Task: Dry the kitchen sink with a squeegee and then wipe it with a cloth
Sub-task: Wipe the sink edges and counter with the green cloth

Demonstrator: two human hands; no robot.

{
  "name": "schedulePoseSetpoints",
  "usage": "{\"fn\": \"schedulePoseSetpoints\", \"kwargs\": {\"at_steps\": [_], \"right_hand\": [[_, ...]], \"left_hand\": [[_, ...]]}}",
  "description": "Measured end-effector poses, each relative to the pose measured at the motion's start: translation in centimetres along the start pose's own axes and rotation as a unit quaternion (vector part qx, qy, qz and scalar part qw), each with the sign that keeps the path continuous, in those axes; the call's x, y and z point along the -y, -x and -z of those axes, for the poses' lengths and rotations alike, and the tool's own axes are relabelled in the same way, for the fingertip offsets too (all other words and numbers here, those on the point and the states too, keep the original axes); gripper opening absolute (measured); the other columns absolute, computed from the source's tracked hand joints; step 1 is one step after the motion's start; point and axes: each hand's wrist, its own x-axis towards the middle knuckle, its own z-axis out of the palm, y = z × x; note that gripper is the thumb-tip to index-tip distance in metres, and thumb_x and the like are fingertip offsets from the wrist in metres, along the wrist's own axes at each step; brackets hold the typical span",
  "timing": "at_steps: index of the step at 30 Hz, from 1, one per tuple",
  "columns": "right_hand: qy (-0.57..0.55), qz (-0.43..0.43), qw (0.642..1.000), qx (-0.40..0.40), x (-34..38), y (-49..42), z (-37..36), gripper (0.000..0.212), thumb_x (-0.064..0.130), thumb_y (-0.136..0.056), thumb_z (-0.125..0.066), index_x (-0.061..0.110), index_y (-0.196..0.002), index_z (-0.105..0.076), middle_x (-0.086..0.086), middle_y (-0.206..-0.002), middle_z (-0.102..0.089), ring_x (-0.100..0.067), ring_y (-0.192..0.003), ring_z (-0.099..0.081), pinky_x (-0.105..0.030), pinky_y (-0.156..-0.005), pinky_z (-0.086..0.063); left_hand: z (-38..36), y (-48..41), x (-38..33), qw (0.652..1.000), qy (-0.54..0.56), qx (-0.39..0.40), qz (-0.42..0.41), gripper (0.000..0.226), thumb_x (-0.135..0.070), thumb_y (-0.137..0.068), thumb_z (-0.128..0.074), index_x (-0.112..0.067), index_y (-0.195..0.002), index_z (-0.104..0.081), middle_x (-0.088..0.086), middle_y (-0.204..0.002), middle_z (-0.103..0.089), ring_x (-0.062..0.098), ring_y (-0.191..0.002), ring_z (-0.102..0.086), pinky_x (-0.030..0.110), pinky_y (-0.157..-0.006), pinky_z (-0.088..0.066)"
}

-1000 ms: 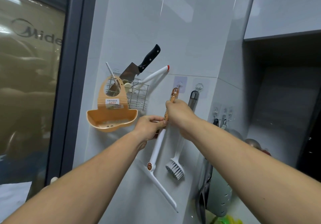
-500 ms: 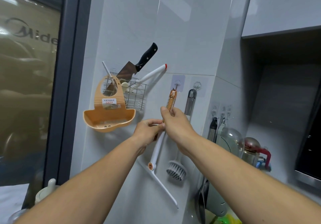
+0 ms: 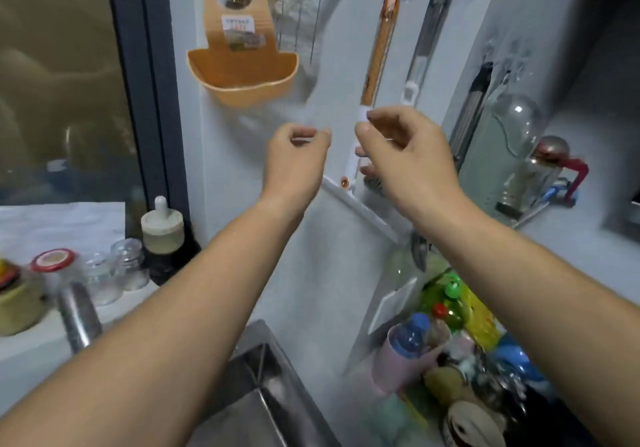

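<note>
Head view shows both bare arms raised toward the tiled wall (image 3: 329,290) above the sink (image 3: 263,394). Left hand (image 3: 294,159) is in the air, left of the squeegee (image 3: 379,48), its fingers curled in toward the thumb and nothing seen in them. Right hand (image 3: 405,155) is in front of the squeegee's white lower shaft, fingers bent, with thumb and forefinger close to the shaft. Blur hides whether they grip it, so I cannot tell.

The squeegee hangs upright from a wall hook, orange handle on top, and its white blade slants down to the right below the hands. A brush (image 3: 429,27) with a grey handle hangs just beside it on the right. An orange holder (image 3: 242,75) hangs on the wall to the left, with a wire basket (image 3: 301,20) behind it.

Only a steel corner of the sink shows at the bottom, between the forearms. The faucet (image 3: 78,315) stands to its left, near some jars (image 3: 128,266) on the ledge by the window (image 3: 62,82). Bottles (image 3: 446,297) crowd the counter on the right, below a glass jar (image 3: 512,155).
</note>
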Motion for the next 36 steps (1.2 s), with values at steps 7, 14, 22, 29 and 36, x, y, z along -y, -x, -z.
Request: {"fn": "schedulePoseSetpoints", "kwargs": {"at_steps": [7,14,22,29,36], "right_hand": [[0.050,-0.137,0.973,0.179,-10.5,14.9,-1.2,0.017,0.036,-0.082,-0.063,0.022,-0.081,-0.071,-0.003,-0.077,-0.073,-0.023,-0.073,-0.070,-0.044,-0.069,-0.059],[0.265,-0.260,0.856,0.361,-27.3,27.3,-0.6,0.023,0.032,-0.096,-0.054,0.021,-0.080,-0.064,0.009,-0.075,-0.063,-0.018,-0.076,-0.061,-0.020,-0.062,-0.041],[0.474,-0.185,0.794,0.332,-38.2,32.5,-0.3,0.047,0.046,-0.093,-0.052,0.009,-0.122,-0.059,-0.018,-0.126,-0.057,-0.034,-0.113,-0.050,-0.039,-0.092,-0.039],[0.375,-0.043,0.832,0.406,-39.9,32.5,-3.0,0.050,0.047,-0.092,-0.046,0.021,-0.134,-0.056,-0.004,-0.142,-0.048,-0.027,-0.130,-0.036,-0.039,-0.108,-0.027],[0.321,-0.001,0.810,0.491,-43.2,29.8,-5.3,0.050,0.052,-0.099,-0.032,0.043,-0.149,-0.036,0.007,-0.165,-0.015,-0.021,-0.152,0.001,-0.050,-0.120,-0.007]], "left_hand": [[3.6,13.3,13.0,0.981,-0.099,0.041,0.159,0.016,-0.031,-0.093,-0.061,-0.018,-0.085,-0.060,0.008,-0.097,-0.071,0.029,-0.097,-0.069,0.051,-0.093,-0.053],[6.8,22.5,26.2,0.916,-0.223,0.127,0.308,0.026,-0.030,-0.096,-0.057,-0.007,-0.084,-0.057,0.006,-0.078,-0.057,0.019,-0.072,-0.056,0.025,-0.063,-0.044],[7.2,24.5,36.8,0.888,-0.320,0.096,0.317,0.023,-0.032,-0.100,-0.051,-0.010,-0.100,-0.060,-0.001,-0.087,-0.063,0.020,-0.082,-0.058,0.032,-0.075,-0.044],[6.4,23.0,40.2,0.900,-0.313,0.054,0.299,0.031,-0.035,-0.102,-0.049,-0.013,-0.122,-0.059,0.005,-0.116,-0.064,0.022,-0.104,-0.060,0.036,-0.097,-0.046],[4.8,23.3,40.9,0.896,-0.347,0.120,0.250,0.035,-0.028,-0.105,-0.041,-0.015,-0.133,-0.057,0.004,-0.138,-0.055,0.019,-0.126,-0.050,0.035,-0.110,-0.038]]}}
